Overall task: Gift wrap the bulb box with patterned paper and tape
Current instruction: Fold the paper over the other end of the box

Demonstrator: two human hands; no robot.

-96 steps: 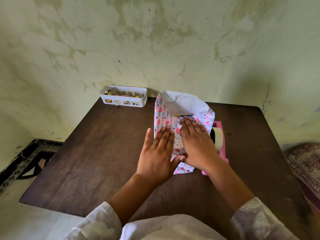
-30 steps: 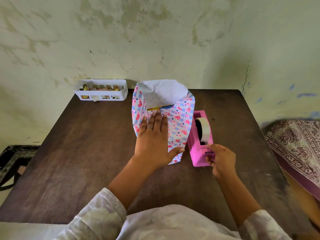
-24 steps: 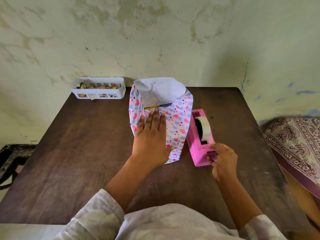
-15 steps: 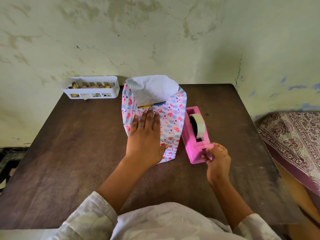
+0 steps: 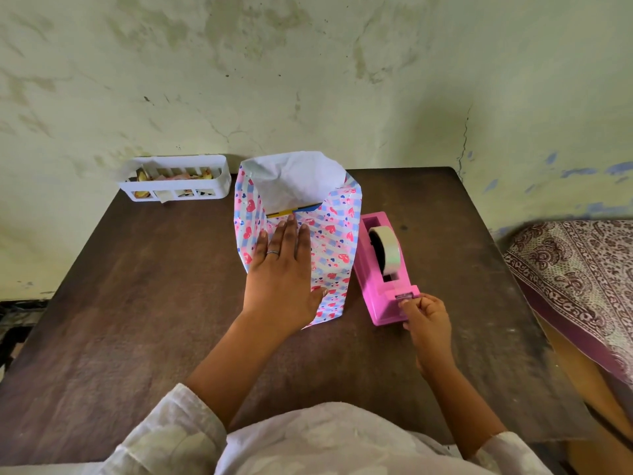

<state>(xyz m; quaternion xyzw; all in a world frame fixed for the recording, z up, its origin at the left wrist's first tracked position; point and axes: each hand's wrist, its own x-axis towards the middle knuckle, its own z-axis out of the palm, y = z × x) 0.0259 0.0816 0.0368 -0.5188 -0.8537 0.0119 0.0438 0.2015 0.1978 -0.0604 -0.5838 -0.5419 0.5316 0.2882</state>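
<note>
while the left hand [image 5: 281, 282] stays flat, fingers together, on the heart-patterned wrapping paper [image 5: 334, 234], the right hand [image 5: 424, 315] has left it; now pinches tape at the pink plastic dispenser [image 5: 383, 269]; seam-taping comes next.

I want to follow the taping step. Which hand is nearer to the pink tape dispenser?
The right hand: its fingers are at the cutter end of the pink tape dispenser. The left hand lies flat on the wrapped box, to the dispenser's left.
</note>
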